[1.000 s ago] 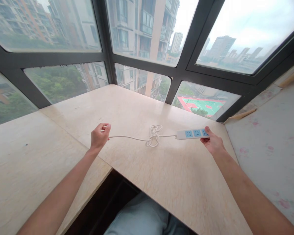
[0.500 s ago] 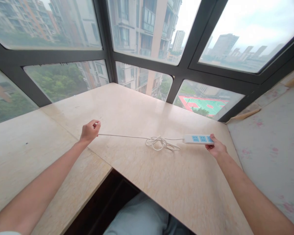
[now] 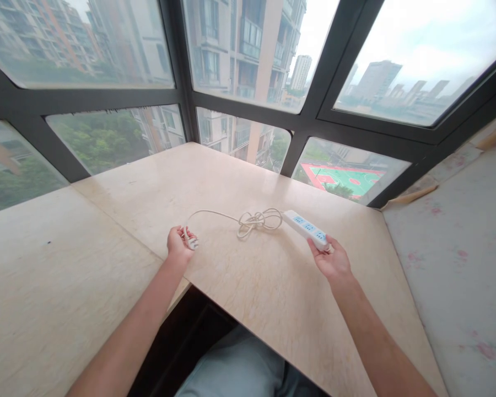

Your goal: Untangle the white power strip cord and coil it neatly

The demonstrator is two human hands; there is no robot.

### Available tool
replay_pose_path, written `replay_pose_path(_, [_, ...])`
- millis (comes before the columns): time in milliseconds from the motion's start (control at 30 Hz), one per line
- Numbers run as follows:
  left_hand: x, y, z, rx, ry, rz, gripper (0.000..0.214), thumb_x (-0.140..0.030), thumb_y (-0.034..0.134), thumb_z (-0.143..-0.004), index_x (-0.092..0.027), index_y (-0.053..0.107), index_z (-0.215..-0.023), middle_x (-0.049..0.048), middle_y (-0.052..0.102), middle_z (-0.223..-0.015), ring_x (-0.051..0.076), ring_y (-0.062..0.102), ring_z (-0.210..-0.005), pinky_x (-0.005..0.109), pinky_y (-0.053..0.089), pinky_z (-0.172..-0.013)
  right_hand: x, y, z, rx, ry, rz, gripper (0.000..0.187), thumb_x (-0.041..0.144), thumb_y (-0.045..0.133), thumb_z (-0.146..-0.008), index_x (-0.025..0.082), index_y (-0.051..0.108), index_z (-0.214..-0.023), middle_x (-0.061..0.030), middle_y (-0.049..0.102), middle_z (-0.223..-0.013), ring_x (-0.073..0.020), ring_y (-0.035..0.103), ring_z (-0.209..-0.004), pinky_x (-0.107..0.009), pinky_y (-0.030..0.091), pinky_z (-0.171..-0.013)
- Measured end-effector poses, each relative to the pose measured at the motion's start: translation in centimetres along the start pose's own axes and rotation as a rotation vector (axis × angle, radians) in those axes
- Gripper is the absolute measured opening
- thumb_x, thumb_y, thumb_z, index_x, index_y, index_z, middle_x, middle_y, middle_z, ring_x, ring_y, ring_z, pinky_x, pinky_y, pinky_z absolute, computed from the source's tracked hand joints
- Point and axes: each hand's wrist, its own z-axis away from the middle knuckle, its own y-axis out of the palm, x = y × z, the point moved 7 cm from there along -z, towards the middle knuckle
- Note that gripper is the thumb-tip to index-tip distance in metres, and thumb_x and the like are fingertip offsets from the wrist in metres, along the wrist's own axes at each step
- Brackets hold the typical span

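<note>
Between the fingers of my left hand (image 3: 179, 242) is a white plug (image 3: 193, 243), its prong face turned outward. From it a white cord (image 3: 215, 212) arcs slackly to the right into a loose tangle (image 3: 254, 221) on the countertop. The cord ends at a white power strip (image 3: 303, 225) with three blue socket faces. My right hand (image 3: 331, 257) grips the near right end of this strip, thumb and fingers around its edges. The strip slants, its cord end farther away and to the left.
A beige stone countertop (image 3: 240, 275) spreads beneath both hands, with a dark cut-out (image 3: 177, 336) at the front where my legs are. Dark window frames (image 3: 248, 106) line the back. A flowered wall (image 3: 458, 259) bounds the right side.
Both hands have come closer together. The cord has gone from taut to slack on the left, and the strip has turned from level to slanted. The plug now shows in my left hand.
</note>
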Motion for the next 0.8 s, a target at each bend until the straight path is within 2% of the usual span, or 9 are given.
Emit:
replay_pose_path(100, [3.5,1.3,3.3,0.040,-0.063,0.108,0.011,-0.014,0.043,-0.077,-0.017,0.049,-0.068,-0.0022,0.044,-0.057,0.008,0.047,-0.047,0.021,0.047,-0.052,-3.9,1.1,2.8,0.081,0.107,-0.045,0.029,0.010,0.056,-0.077,0.019,0.054,-0.104,-0.0053,0.066,-0.104,-0.0173,0.066,-0.097,-0.033,0.064,-0.079])
replay_pose_path(200, [6.4,2.6,6.2,0.096,-0.145,0.171,0.013,-0.008,0.045,-0.078,-0.015,0.056,-0.076,0.0035,0.056,-0.070,0.011,0.058,-0.060,0.024,0.053,-0.063,-7.1,1.9,5.3,0.162,0.229,-0.027,0.034,0.008,0.057,-0.073,0.016,0.054,-0.105,-0.0073,0.068,-0.100,-0.0192,0.068,-0.095,-0.034,0.063,-0.082])
replay_pose_path(333, [9.0,4.3,9.5,0.282,-0.352,0.188,0.010,-0.009,0.053,-0.081,-0.014,0.061,-0.084,0.0096,0.063,-0.086,0.017,0.065,-0.078,0.029,0.055,-0.071,-9.2,2.1,7.3,0.260,0.275,0.143,0.030,0.008,0.064,-0.069,0.015,0.059,-0.098,-0.0069,0.070,-0.089,-0.0164,0.068,-0.080,-0.026,0.061,-0.072])
replay_pose_path(400, [9.5,4.7,10.5,0.370,-0.371,0.105,0.008,-0.011,0.057,-0.083,-0.013,0.063,-0.088,0.0094,0.063,-0.088,0.017,0.065,-0.078,0.030,0.055,-0.071,-9.9,2.1,8.1,0.332,0.288,0.257,0.028,0.010,0.069,-0.067,0.014,0.061,-0.094,-0.0066,0.071,-0.086,-0.0147,0.067,-0.073,-0.023,0.058,-0.066])
replay_pose_path(500, [10.2,4.9,11.4,0.461,-0.339,-0.029,0.009,-0.017,0.062,-0.084,-0.014,0.065,-0.092,0.0083,0.065,-0.090,0.015,0.066,-0.079,0.029,0.054,-0.073,-10.3,2.0,9.0,0.442,0.297,0.383,0.033,0.012,0.074,-0.063,0.015,0.063,-0.093,-0.0048,0.072,-0.088,-0.0138,0.066,-0.070,-0.023,0.055,-0.061])
replay_pose_path(567, [10.6,4.9,11.6,0.512,-0.302,-0.099,0.016,-0.023,0.067,-0.083,-0.015,0.067,-0.096,0.0079,0.067,-0.093,0.014,0.066,-0.082,0.028,0.053,-0.076,-10.2,1.7,9.2,0.463,0.292,0.392,0.034,0.013,0.075,-0.062,0.017,0.064,-0.094,-0.0031,0.071,-0.090,-0.0130,0.065,-0.070,-0.023,0.053,-0.061])
replay_pose_path(633, [10.6,4.8,11.3,0.525,-0.202,-0.180,0.024,-0.028,0.073,-0.079,-0.015,0.069,-0.099,0.0085,0.068,-0.096,0.015,0.066,-0.085,0.027,0.053,-0.077,-9.6,1.2,8.9,0.438,0.288,0.363,0.033,0.015,0.075,-0.061,0.018,0.065,-0.092,-0.0014,0.071,-0.088,-0.0120,0.063,-0.069,-0.023,0.052,-0.061])
replay_pose_path(733, [9.7,4.5,10.7,0.491,0.009,-0.351,0.031,-0.036,0.079,-0.072,-0.014,0.072,-0.094,0.0098,0.071,-0.097,0.017,0.066,-0.085,0.025,0.052,-0.067,-8.7,0.1,8.5,0.412,0.298,0.354,0.033,0.016,0.074,-0.061,0.019,0.066,-0.093,-0.0005,0.069,-0.086,-0.0116,0.061,-0.066,-0.023,0.051,-0.058])
replay_pose_path(800, [9.6,4.7,10.7,0.527,0.048,-0.406,0.034,-0.039,0.082,-0.067,-0.014,0.073,-0.087,0.0103,0.072,-0.093,0.018,0.066,-0.082,0.025,0.052,-0.064,-8.1,-0.6,8.5,0.437,0.306,0.390,0.037,0.017,0.074,-0.061,0.019,0.067,-0.098,-0.0011,0.069,-0.088,-0.0119,0.060,-0.066,-0.022,0.050,-0.057])
